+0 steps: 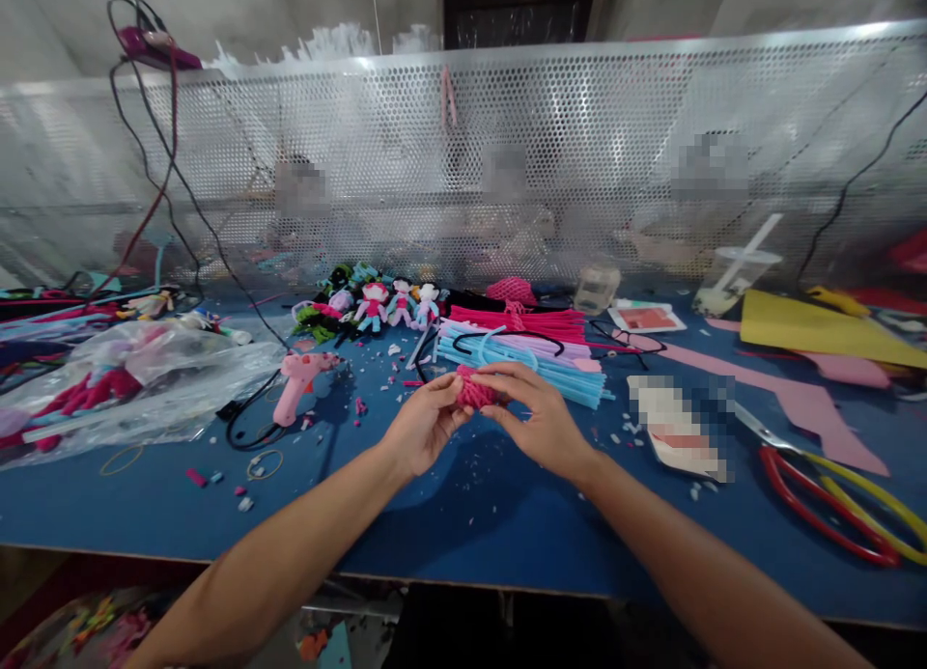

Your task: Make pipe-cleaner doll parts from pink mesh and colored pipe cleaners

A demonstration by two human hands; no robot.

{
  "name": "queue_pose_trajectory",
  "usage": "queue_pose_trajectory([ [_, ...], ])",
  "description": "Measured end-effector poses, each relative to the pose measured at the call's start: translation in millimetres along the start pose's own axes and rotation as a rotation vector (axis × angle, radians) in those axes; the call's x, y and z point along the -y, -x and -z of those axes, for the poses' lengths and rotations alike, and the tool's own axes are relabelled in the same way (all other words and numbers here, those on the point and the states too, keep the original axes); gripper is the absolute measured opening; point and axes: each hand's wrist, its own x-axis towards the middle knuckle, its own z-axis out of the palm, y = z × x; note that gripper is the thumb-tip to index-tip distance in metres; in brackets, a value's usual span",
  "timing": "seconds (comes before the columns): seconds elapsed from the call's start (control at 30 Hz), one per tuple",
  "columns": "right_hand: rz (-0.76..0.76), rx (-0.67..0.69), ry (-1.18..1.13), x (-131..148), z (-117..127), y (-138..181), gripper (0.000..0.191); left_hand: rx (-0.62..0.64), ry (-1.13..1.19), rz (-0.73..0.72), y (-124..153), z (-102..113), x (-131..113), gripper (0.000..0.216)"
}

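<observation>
Both my hands meet above the middle of the blue table (449,515). Between their fingertips is a small pink coiled pipe-cleaner piece (474,392). My left hand (424,423) pinches its left side and my right hand (536,413) grips its right side and top. Just behind the hands lie bundles of light blue pipe cleaners (528,365) and pink pipe cleaners (518,321). A row of small finished dolls (387,302) lies further back.
A pink glue gun (296,384) with black cord lies to the left, beside a clear plastic bag (130,379). Red and yellow scissors (832,495) lie at right, near pink paper strips (811,399) and yellow sheet (818,326). A perforated metal screen (507,148) closes the back.
</observation>
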Motion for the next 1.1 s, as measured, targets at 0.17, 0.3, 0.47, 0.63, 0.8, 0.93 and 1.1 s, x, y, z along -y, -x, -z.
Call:
queue_pose_trajectory([
  [0.17,0.05,0.095,0.085,-0.1,1.3,1.8,0.045,0.073,-0.171,-0.08,2.1,0.9,3.7,0.011],
  [0.3,0.108,0.095,0.147,-3.0,3.0,1.6,0.046,0.054,-0.28,-0.139,5.2,-0.8,6.4,0.023],
  [0.47,0.094,0.052,0.137,-10.9,3.3,1.1,0.046,0.063,-0.377,-0.191,9.4,-4.3,9.2,0.023],
  [0.63,0.011,-0.027,-0.01,-9.0,0.2,-0.1,0.044,0.116,-0.408,-0.265,9.5,-4.5,13.8,0.026],
  [0.8,-0.076,-0.046,-0.18,-6.0,-3.1,-1.6,0.038,0.134,-0.335,-0.259,10.4,-6.3,16.3,0.054],
  [0.93,-0.12,-0.037,-0.29,-7.5,-2.7,-1.9,0.04,0.209,-0.278,-0.192,11.7,-8.5,12.6,0.049],
  [1.1,-0.101,-0.037,-0.352,-6.6,-1.5,-3.0,0.036,0.136,-0.223,-0.167,7.7,-6.0,8.6,0.039],
])
